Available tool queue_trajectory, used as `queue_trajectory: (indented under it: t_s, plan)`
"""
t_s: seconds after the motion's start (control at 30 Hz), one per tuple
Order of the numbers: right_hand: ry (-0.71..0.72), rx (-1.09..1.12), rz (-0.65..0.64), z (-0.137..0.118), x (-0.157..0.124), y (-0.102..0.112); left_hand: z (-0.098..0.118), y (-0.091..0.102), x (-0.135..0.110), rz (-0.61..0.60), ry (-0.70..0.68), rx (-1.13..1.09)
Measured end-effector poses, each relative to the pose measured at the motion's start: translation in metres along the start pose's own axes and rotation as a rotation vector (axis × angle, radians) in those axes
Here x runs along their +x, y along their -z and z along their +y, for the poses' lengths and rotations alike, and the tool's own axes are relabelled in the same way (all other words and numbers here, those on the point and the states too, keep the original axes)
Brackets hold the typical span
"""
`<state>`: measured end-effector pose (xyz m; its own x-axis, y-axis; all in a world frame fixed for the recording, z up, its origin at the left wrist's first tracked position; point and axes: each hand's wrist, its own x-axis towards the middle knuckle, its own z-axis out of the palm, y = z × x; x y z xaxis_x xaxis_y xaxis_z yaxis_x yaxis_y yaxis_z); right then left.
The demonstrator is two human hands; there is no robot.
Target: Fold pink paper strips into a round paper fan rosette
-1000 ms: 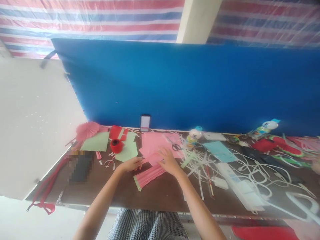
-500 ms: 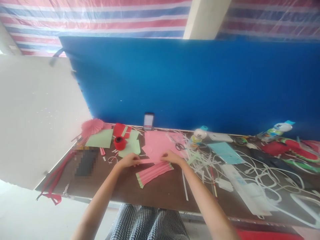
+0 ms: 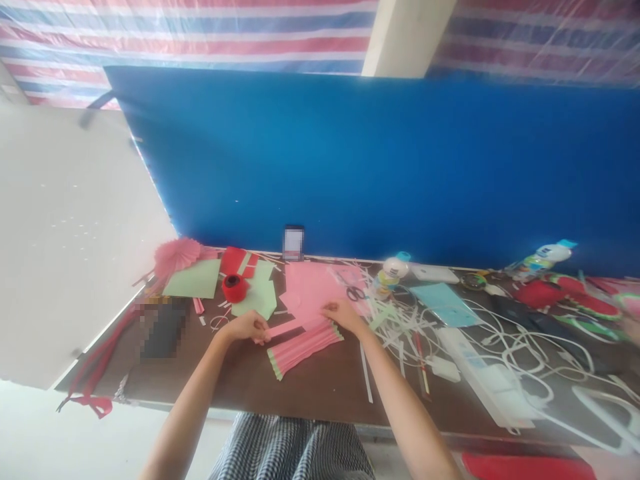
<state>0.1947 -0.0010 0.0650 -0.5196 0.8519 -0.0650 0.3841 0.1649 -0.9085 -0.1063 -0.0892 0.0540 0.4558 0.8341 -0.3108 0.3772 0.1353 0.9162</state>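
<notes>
At the bottom centre of the frame I am looking over a checked garment [image 3: 295, 453] at the near edge of the brown desk [image 3: 320, 393], with both bare forearms reaching up the picture. Just below centre, a pleated pink paper [image 3: 303, 345] with green-edged folds is lying slantwise on the desk between the two hands. The left hand [image 3: 245, 328] is curling closed, its fingers pinching the end of a pink strip [image 3: 283, 328] that is running along the upper edge of the pleats. The right hand [image 3: 345, 315] is lying open, fingertips pressing on the upper right end of the pleated paper. Right of it, white paper strips [image 3: 400, 323] and white cables [image 3: 510, 340] are sprawling toward the right edge. Beyond the hands a pink sheet [image 3: 310, 290] is lying flat, scissors [image 3: 354, 292] just beside it, a red tape roll [image 3: 235, 288] and green paper [image 3: 193, 280] sitting to its left. A blue board [image 3: 380, 167] is standing behind the desk, filling the middle of the frame.
</notes>
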Motion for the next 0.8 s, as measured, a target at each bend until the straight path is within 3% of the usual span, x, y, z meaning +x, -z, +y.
queue_trajectory:
  t_s: [0.07, 0.17, 0.33, 0.47, 0.67, 0.73, 0.8]
  plan:
    - [0.022, 0.006, -0.071, -0.009, -0.003, 0.002, 0.013, -0.003, 0.004, -0.090, -0.008, 0.055]
    - [0.046, 0.021, -0.196, -0.027, -0.007, 0.003, 0.034, -0.020, 0.022, -0.092, -0.124, 0.009]
    - [0.054, 0.033, -0.145, -0.037, -0.011, 0.006, 0.049, -0.053, 0.050, -0.026, -0.202, -0.077]
    - [0.018, 0.085, 0.165, -0.010, -0.025, 0.027, 0.037, -0.054, 0.061, -0.052, -0.224, -0.276]
    - [-0.194, 0.011, 0.841, 0.043, -0.090, 0.091, 0.007, -0.048, 0.076, 0.305, -0.264, -0.611]
    - [-0.248, -0.039, 0.951, 0.055, -0.113, 0.105, -0.001, -0.048, 0.078, 0.384, -0.254, -0.638]
    - [-0.293, -0.087, 0.925, 0.064, -0.132, 0.114, -0.006, -0.048, 0.079, 0.449, -0.245, -0.626]
